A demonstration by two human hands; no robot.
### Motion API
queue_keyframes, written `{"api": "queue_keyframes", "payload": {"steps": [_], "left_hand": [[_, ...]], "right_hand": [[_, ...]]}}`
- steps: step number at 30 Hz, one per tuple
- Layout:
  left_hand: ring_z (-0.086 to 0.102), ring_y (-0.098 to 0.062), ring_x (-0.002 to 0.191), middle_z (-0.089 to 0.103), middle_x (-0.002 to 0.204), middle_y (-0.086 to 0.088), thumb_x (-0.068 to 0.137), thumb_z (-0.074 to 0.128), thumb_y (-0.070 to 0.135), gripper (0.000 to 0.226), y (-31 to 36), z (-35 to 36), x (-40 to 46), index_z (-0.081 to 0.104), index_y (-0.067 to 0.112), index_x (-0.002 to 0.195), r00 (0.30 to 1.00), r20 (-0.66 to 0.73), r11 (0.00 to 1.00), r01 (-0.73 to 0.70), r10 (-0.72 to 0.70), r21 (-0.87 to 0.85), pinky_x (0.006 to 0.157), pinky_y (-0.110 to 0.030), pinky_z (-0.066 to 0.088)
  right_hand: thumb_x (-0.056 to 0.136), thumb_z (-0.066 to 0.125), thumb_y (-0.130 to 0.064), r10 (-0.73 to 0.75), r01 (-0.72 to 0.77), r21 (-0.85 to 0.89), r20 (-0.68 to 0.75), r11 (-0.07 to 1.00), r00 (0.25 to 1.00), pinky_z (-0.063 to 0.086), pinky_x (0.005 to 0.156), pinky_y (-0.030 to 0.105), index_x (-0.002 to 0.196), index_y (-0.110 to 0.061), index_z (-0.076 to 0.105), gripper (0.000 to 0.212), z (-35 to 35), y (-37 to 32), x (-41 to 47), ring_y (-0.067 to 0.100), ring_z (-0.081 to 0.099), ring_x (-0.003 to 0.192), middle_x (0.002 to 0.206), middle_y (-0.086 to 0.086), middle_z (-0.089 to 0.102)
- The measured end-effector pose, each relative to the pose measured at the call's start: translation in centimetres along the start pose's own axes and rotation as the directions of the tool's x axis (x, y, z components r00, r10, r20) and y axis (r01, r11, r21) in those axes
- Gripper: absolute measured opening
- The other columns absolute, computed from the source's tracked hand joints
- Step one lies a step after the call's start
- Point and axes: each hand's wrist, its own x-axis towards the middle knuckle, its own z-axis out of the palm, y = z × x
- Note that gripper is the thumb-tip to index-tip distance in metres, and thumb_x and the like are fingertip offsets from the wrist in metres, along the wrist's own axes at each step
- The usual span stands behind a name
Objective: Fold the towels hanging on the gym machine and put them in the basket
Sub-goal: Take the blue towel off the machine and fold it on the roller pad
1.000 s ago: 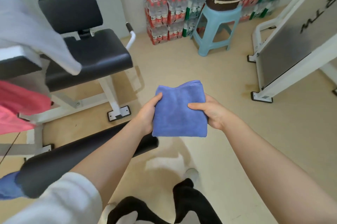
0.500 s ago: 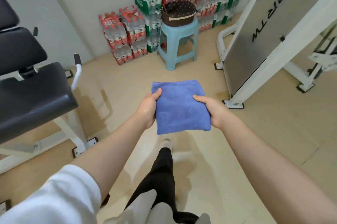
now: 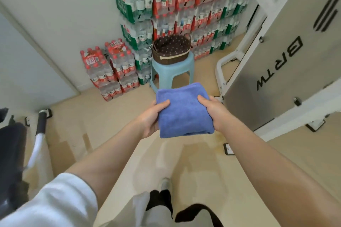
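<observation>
A folded blue towel is held flat in front of me at mid-frame. My left hand grips its left edge with the thumb on top. My right hand grips its right edge the same way. Beyond the towel, a dark brown woven basket with a dotted lining sits on a light blue plastic stool. The basket looks empty from here. The towel's far edge hides the stool's lower front.
Stacked packs of bottled water line the wall behind the stool, with red packs on the floor to its left. A white and grey gym machine stands at right. A black padded bench is at the left edge.
The view has swung away from the bench and its hanging towels toward the stool. The basket is now nearer and more central. Both hands keep the same hold on the folded blue towel.
</observation>
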Motion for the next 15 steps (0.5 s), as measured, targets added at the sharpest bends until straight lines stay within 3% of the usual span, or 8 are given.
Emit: {"api": "queue_keyframes", "payload": {"steps": [7,10,15], "left_hand": [[0.063,-0.019,0.105,0.06,0.125,0.003,0.085,0.065,0.015,0.056,7.0,3.0,11.3,0.04,0.027,0.133,0.998,-0.007,0.994,-0.068,0.069,0.084,0.079,-0.033,0.057],[0.062,-0.019,0.107,0.057,0.129,0.004,0.083,0.067,0.015,0.063,9.9,4.3,16.9,0.038,0.03,0.136,0.991,-0.069,0.991,-0.113,0.118,0.068,0.078,-0.033,0.055],[0.063,-0.016,0.1,0.058,0.123,0.004,0.086,0.065,0.016,0.065,15.6,7.1,25.2,0.033,0.03,0.14,0.97,-0.178,0.985,-0.171,0.165,-0.016,0.071,-0.028,0.054]], "right_hand": [[0.091,0.056,-0.034,0.062,-0.064,0.045,0.047,0.997,0.997,0.052,0.085,0.037,0.104,-0.016,0.062,0.022,-3.7,-6.2,12.9,0.026,0.065,0.097,0.106,0.008,0.069],[0.088,0.059,-0.036,0.133,-0.136,0.031,0.075,0.99,0.988,0.052,0.089,0.037,0.119,-0.012,0.059,0.039,-5.4,-9.0,19.5,0.027,0.064,0.104,0.115,0.01,0.067],[0.091,0.056,-0.027,0.226,-0.225,-0.02,0.16,0.974,0.961,0.051,0.083,0.032,0.123,-0.006,0.057,0.038,-7.5,-14.9,29.6,0.025,0.062,0.108,0.119,0.011,0.066]]}}
